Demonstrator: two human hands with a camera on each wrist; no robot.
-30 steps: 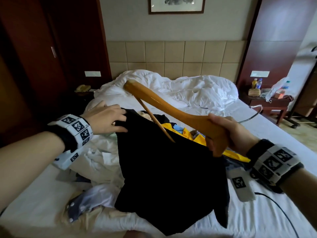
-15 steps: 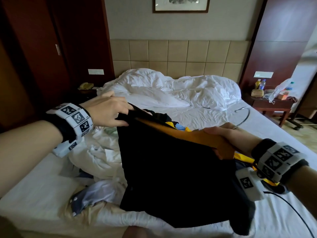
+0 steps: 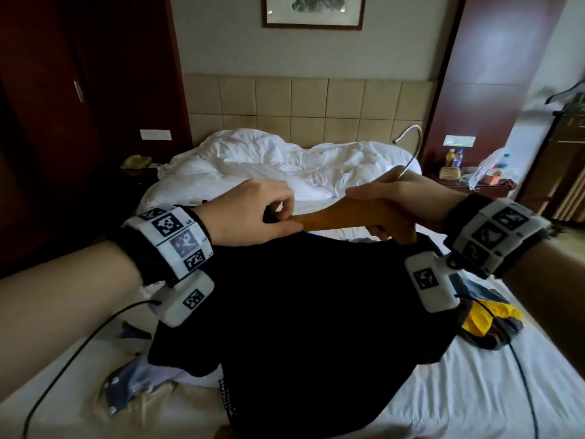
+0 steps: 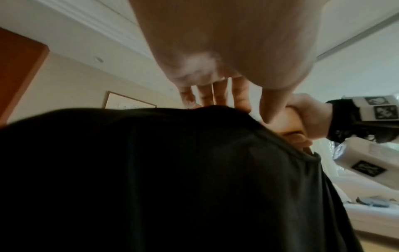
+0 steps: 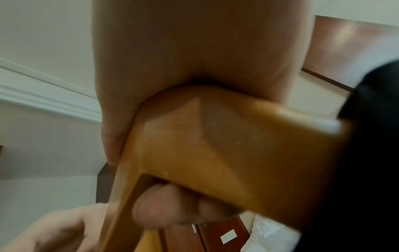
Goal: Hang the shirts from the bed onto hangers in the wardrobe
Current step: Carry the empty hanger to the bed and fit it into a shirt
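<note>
Head view shows the right hand [image 3: 402,201] wrapped tight round the middle of a wooden hanger [image 3: 345,221]. The thumb lies on top and the fingers [image 3: 376,232] curl under it. The hanger's metal hook [image 3: 411,150] sticks up past the hand, toward 1 o'clock.

From the right wrist view, two fingertips [image 5: 151,213] poke out under the wood, so the hand is closed snug on it.

The left hand [image 3: 253,213] sits at the hanger's 9 o'clock end. Its fingers are bent close together, and they pinch the top edge of a black shirt [image 3: 300,312] right where the cloth meets the wood. From the left wrist view, the fingers [image 4: 215,95] point down and touch the shirt's top fold.

The black shirt hangs down from both hands, and it covers the middle of the bed [image 3: 459,391]. A yellow piece of clothing [image 3: 484,318] lies on the bed at 4 o'clock from the shirt. A light cloth pile [image 3: 126,384] lies at 8 o'clock.
</note>
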